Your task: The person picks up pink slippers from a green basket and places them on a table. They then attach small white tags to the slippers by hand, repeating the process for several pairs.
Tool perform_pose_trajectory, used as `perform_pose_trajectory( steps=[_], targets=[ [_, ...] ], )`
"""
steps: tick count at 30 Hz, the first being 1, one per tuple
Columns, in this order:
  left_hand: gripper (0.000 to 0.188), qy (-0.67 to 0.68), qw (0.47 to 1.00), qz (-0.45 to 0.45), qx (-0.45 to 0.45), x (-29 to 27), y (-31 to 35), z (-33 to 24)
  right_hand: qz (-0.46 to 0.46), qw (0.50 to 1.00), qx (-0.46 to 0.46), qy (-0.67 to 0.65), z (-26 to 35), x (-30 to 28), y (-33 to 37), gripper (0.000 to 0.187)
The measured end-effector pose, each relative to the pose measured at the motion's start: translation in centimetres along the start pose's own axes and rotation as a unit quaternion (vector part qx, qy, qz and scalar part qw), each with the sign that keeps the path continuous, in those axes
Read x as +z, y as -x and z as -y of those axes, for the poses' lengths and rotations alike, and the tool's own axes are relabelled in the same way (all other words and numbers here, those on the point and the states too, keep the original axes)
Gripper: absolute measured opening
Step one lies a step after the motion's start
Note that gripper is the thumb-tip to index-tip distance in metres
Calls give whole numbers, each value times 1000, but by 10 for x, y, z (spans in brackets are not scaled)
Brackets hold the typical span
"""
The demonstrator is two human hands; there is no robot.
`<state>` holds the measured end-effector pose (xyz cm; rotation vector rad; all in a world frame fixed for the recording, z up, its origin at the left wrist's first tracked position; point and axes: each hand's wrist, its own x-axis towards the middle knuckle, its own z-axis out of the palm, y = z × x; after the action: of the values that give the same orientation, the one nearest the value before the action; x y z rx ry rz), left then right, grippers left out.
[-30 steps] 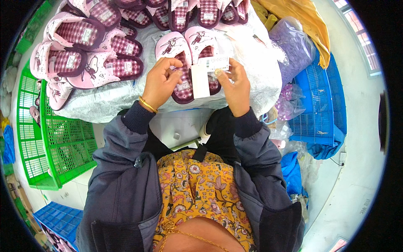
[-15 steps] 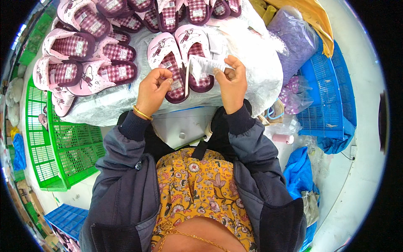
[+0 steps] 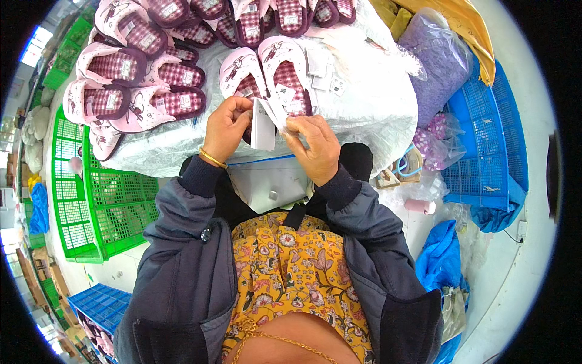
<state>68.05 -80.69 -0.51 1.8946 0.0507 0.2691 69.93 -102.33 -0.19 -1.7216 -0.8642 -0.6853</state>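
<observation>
As can be seen from above, find a white folded card (image 3: pixel 262 128) upright between both hands, over the heel end of the left slipper (image 3: pixel 238 64). Note much of that slipper's insole concealed by card and fingers. Record a narrow white strip (image 3: pixel 276 113) slanting from beside the card's top toward the right hand (image 3: pixel 315 145), with thumb and index finger clamped on its near end. Cannot make out any join between card and strip; cannot fully see the right hand's remaining fingertips. Locate the left hand (image 3: pixel 227 128) at the card's left edge, thumb and index finger bent close together; cannot tell actual contact with the card from mere nearness.

See the right slipper (image 3: pixel 285 67) beside its mate, toe pointing away from the body, checked insole largely exposed, heel partly masked by the right hand. Note both resting on a plastic-wrapped surface (image 3: pixel 376 115), bright with glare. Observe white tags (image 3: pixel 336 87) just beside the right slipper, pale against the plastic and hard to separate.

Find a slipper pile (image 3: pixel 115 67) to the left, overlapping, with the far row cut off by the upper edge. Note a green crate (image 3: pixel 124 206), interior mostly hidden by mesh walls, and a blue basket (image 3: pixel 103 303), cropped at the lower edge. At right, record blue crates (image 3: pixel 485 139) partly covered by a purple bag (image 3: pixel 436 67), contents obscured by shiny film.
</observation>
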Motion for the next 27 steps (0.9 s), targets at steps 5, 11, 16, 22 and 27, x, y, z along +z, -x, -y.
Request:
perform_pose_trajectory(
  steps=[5,11,16,22,27],
  targets=[
    [22,-59,997,-1,52,5,3,-16,29,995,91,-8,9,-13,-7,40],
    [37,-147,974,45,165,13,2,-47,57,864,368,-338,-31,-34,-42,42],
    [36,-318,913,-73,244,10,-9,-57,284,906,279,-145,-60,-27,-89,52],
    [28,-470,780,46,410,-3,-75,-60,39,933,301,-193,-61,-21,-61,36],
    [13,-533,730,139,405,-21,-88,-73,-90,928,344,-110,-53,-59,29,22]
  ],
)
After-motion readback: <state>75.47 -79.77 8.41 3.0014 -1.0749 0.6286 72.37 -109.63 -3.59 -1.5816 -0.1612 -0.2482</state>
